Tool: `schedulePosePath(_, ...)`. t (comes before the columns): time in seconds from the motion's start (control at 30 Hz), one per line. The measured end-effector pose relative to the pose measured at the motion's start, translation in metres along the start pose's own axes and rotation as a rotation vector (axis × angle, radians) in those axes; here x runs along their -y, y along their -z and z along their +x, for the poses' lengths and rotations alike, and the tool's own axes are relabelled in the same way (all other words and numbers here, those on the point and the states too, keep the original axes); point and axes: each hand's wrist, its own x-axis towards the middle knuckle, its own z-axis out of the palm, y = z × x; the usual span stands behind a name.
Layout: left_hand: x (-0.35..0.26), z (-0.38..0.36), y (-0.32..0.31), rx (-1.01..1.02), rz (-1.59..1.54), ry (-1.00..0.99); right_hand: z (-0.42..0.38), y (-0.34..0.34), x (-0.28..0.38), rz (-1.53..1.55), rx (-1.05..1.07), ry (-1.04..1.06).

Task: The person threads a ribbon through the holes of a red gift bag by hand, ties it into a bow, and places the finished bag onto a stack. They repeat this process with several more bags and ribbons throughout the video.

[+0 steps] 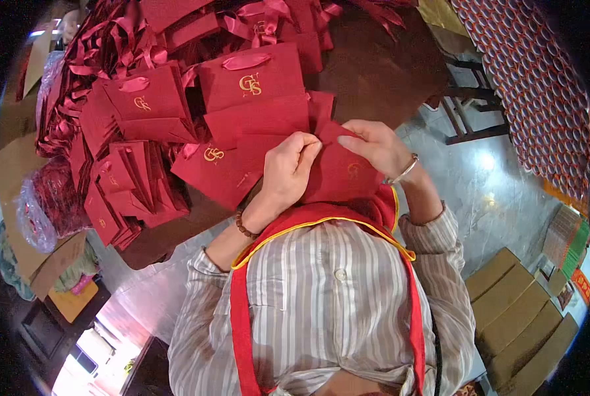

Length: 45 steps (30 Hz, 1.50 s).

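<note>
With twelve o'clock straight ahead of the seated or standing person and the held bag as the dial's centre, I see a dark red paper bag with a faint gold monogram (352, 171) held low in front of the chest, just above a red apron with yellow edging (375, 214). Both hands are on it: the left hand (288, 165), wearing a brown bead bracelet (245, 226), is closed with its fingertips pinched at the bag's upper left; the right hand (379, 150), wearing a silver-coloured bangle (407, 169), clamps the upper right, thumb on the near face. At nine o'clock, a red bag with gold letters (210, 165) lies tilted on the dark brown surface (381, 72), and farther out stands a cluster of folded red bags (133, 178). Toward ten to eleven lies a larger red bag with a pink ribbon handle (252, 82); beyond is a heap of glossy pink ribbons (103, 59). A dark wooden stool (476, 135) is at two, over the grey floor (466, 168), and brown cardboard (519, 317) lies between four and five.
</note>
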Motion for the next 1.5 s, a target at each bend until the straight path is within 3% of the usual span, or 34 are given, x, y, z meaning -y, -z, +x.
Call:
schedulePosePath(0.07, 0.003, 0.002, 0.001, -0.019, 0.021, 0.013, 0.002, -0.001, -0.002, 0.289, 0.022, 0.021)
schedulePosePath(0.17, 0.001, -0.006, -0.001, 0.007, -0.001, 0.048, -0.007, -0.005, 0.009, 0.464, -0.013, -0.053)
schedulePosePath(0.3, -0.001, -0.008, 0.0, 0.037, -0.023, 0.124, -0.008, -0.002, 0.004, 0.389, -0.026, -0.091)
schedulePosePath(0.47, -0.004, -0.009, -0.002, -0.073, -0.019, -0.079, -0.009, -0.001, 0.0, 0.334, -0.024, -0.027)
schedulePosePath(0.7, -0.002, -0.007, 0.0, -0.071, 0.029, -0.077, -0.011, -0.003, -0.002, 0.388, -0.022, -0.002)
schedulePosePath(0.87, -0.001, -0.005, 0.001, -0.086, 0.05, -0.146, -0.013, -0.004, 0.013, 0.336, -0.029, -0.111)
schedulePosePath(1.17, -0.007, -0.007, 0.005, 0.002, -0.037, 0.119, -0.002, -0.001, -0.002, 0.268, -0.015, -0.008)
schedulePosePath(1.3, 0.001, -0.009, 0.004, -0.017, -0.09, 0.075, 0.001, 0.001, -0.002, 0.386, -0.062, 0.028)
schedulePosePath(1.37, 0.001, -0.009, 0.004, -0.018, -0.059, 0.081, 0.001, 0.003, 0.005, 0.487, -0.081, -0.087)
schedulePosePath(1.5, 0.004, -0.01, 0.004, -0.016, -0.081, 0.107, 0.001, 0.006, -0.001, 0.315, -0.045, 0.004)
